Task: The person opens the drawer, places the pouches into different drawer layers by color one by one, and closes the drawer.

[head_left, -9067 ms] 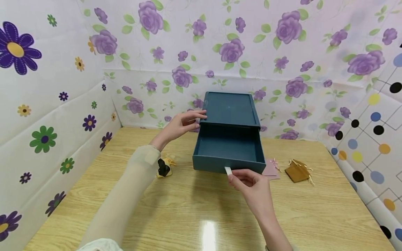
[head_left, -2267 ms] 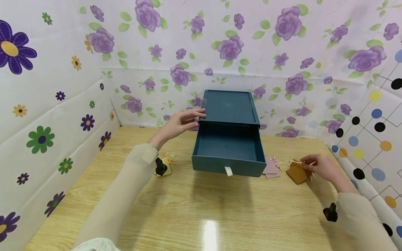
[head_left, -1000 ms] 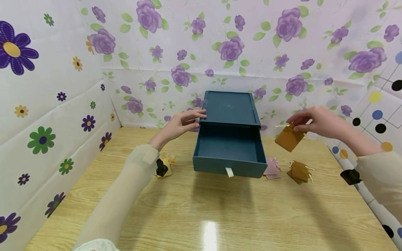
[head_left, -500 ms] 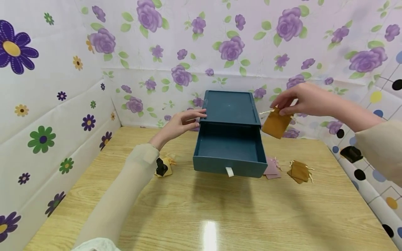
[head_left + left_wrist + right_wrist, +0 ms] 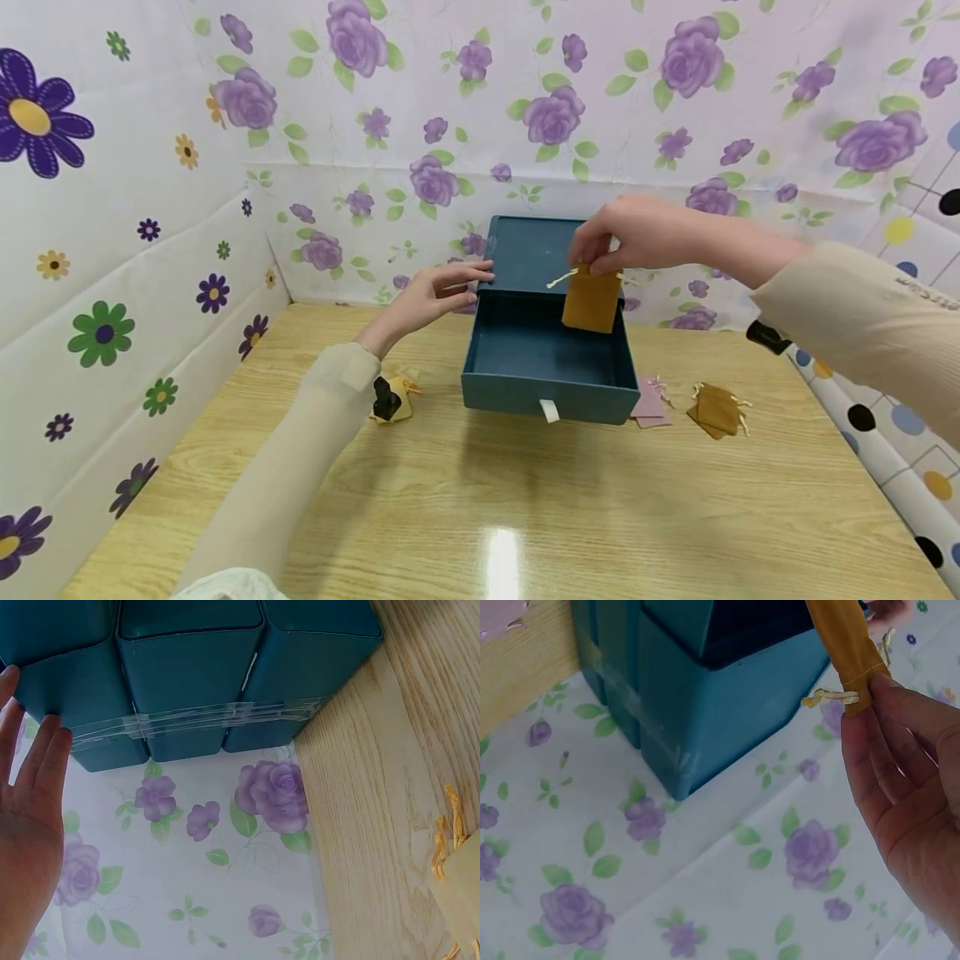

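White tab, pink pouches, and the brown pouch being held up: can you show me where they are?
White tab (image 5: 550, 411): head view, middle of the tab.
Pink pouches (image 5: 649, 402): head view, cloth of the top one.
Brown pouch (image 5: 590, 303): head view, middle of its cloth.

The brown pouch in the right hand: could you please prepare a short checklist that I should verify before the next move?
1. Grip: ok. The right hand pinches the brown pouch near its top edge.
2. Opening: ok. The drawer is pulled out of its casing.
3. Support: ok. The left hand rests its fingertips at the casing's side, seemingly steadying it.
4. Cords: not ok, if they should be tucked in. The cords stick out at the pouch's sides.
5. Pull tab: ok. The white tab on the drawer's front is uncovered.
6. Pouch contents: cannot tell.
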### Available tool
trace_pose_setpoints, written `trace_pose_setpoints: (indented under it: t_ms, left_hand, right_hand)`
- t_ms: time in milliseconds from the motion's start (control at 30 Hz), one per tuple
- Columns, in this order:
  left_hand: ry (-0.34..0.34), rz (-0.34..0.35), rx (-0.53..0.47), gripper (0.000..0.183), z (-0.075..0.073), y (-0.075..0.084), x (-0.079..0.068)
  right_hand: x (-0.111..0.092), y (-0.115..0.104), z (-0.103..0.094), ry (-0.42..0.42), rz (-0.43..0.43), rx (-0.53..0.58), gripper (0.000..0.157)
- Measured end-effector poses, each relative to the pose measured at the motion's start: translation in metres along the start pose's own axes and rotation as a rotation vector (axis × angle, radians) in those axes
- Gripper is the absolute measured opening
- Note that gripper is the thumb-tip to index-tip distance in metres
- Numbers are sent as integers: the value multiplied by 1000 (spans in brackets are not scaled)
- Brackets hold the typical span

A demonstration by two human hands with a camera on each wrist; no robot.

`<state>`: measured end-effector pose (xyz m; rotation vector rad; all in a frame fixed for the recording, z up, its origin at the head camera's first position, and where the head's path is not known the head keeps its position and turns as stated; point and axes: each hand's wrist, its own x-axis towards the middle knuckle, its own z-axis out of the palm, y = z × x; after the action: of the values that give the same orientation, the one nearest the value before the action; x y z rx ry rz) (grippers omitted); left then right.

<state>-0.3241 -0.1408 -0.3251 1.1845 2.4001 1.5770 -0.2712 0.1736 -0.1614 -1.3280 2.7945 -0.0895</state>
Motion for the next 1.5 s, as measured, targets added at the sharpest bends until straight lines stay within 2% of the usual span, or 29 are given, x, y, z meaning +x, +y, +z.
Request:
trace_pose_setpoints:
  t_ms: [333,700,1167,1500]
  left_hand:
    - [-5,-19,-3,37,-1,3,0]
    - [-8,-30,25,37,-2,6,-1]
    - [2,-38,35,35,0,1,-3]
    - [8,-39,36,34,-2,1,-2]
  right_hand:
    - [37,-24,8,-102,-57,17,19]
    - [60,-41,21,-216,-69,84,21]
    - [80,-58,29,-272,-91,44,21]
    - [87,-60,33,-311,-80,45,20]
